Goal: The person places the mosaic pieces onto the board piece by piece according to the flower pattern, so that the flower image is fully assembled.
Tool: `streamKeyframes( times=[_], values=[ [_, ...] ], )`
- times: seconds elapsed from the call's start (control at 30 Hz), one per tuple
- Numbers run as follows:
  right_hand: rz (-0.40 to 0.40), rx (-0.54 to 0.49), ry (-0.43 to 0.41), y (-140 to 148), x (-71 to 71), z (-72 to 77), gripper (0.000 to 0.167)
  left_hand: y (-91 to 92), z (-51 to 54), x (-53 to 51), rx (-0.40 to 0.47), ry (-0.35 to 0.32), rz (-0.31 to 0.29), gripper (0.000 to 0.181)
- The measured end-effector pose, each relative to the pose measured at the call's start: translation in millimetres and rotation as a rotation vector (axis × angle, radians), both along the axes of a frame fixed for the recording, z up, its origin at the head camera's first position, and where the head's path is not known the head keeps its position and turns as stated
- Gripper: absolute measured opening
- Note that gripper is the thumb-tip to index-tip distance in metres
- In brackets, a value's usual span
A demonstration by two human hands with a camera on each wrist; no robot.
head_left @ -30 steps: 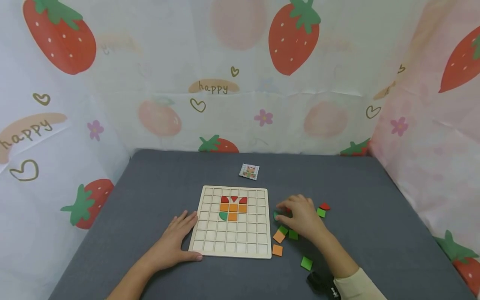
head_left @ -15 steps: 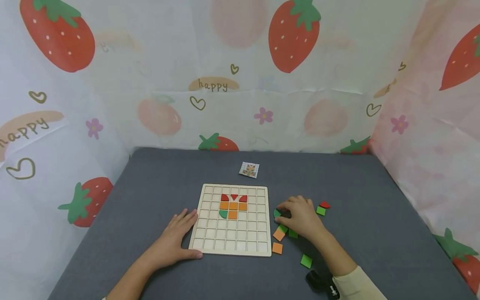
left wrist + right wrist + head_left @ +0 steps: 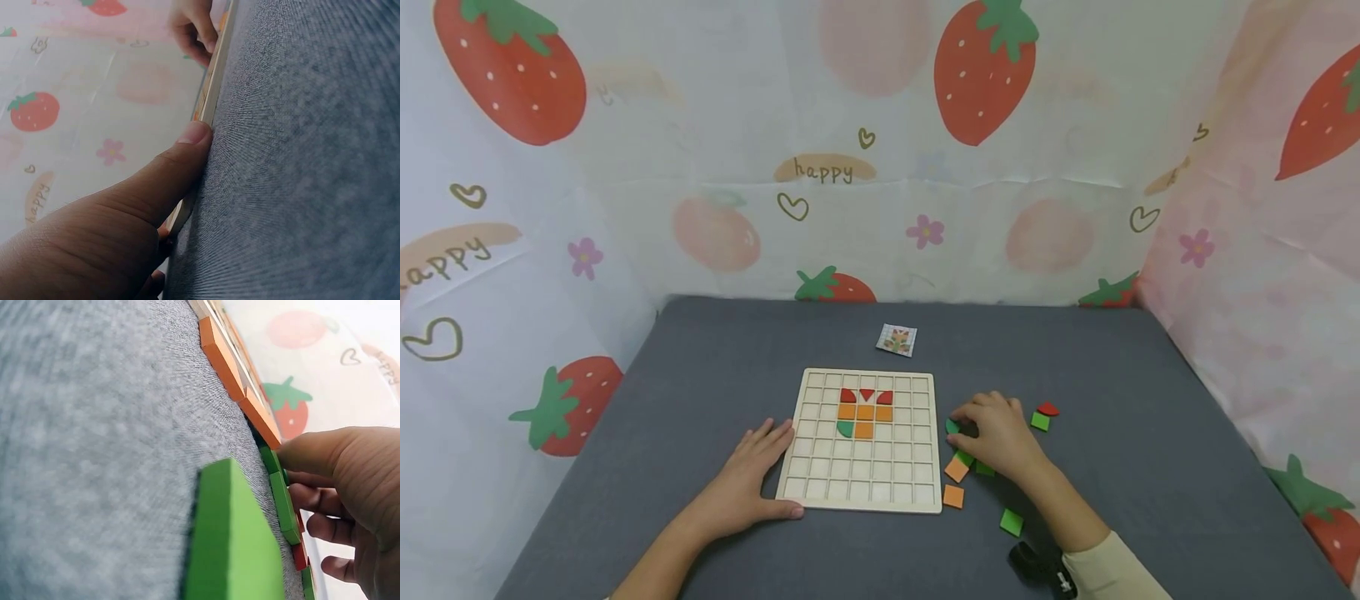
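A square wooden grid board [image 3: 820, 483] lies on the table, with red, orange and green tiles set in its upper middle cells. My left hand [image 3: 748, 479] rests at the board's near left corner, fingers along the left edge and thumb [image 3: 195, 133] at the near edge. Right of the board, my right hand [image 3: 1000, 433] pinches a green rounded tile [image 3: 952, 427] between thumb and index finger, low over the table. Part of that tile is hidden by the fingers. Beneath and near this hand lie loose orange tiles [image 3: 953, 497] and green tiles [image 3: 284, 506].
Behind the board lies a small pattern card [image 3: 897, 341]. A red tile [image 3: 1048, 409] and a green tile [image 3: 1040, 422] lie right of my right hand. Another green tile [image 3: 1011, 522] is nearer me, beside a black object [image 3: 1033, 562] at the right wrist. Printed curtains [image 3: 730, 150] enclose the table.
The right hand's fingers have shifted slightly around the green rounded tile, and the red piece seen under them earlier is now hidden. The left hand stays at the board.
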State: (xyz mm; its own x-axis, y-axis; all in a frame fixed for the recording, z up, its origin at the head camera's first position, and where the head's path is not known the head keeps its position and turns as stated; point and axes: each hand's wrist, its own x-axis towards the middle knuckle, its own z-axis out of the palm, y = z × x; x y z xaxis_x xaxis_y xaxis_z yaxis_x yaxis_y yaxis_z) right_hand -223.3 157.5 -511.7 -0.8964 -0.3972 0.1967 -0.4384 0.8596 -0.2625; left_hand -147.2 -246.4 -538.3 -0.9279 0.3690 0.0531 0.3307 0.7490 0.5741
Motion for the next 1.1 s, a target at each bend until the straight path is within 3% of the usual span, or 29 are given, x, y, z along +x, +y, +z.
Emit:
streamKeyframes(
  times=[0.23, 0.47, 0.67, 0.83, 1.1],
  values=[
    [0.029, 0.004, -0.003, 0.7, 0.1, 1.7, 0.022, 0.3, 0.1, 0.6, -0.001, 0.003, 0.002, 0.119],
    [0.042, -0.013, -0.015, 2.2, -0.3, 2.6, 0.023, 0.5, -0.8, 0.5, 0.001, 0.003, -0.002, 0.118],
    [-0.017, -0.012, -0.037, 0.0, 0.8, 2.7, 0.032, 0.8, -3.1, 0.3, 0.003, 0.009, -0.002, 0.118],
    [-0.053, -0.009, -0.044, -2.0, 1.4, 2.2, 0.029, 1.4, -4.1, -0.4, 0.002, 0.015, -0.005, 0.119],
    [-0.005, -0.008, -0.034, -4.6, -1.2, -0.3, 0.022, 0.6, -3.9, -0.7, 0.004, 0.015, -0.004, 0.119]
  ],
)
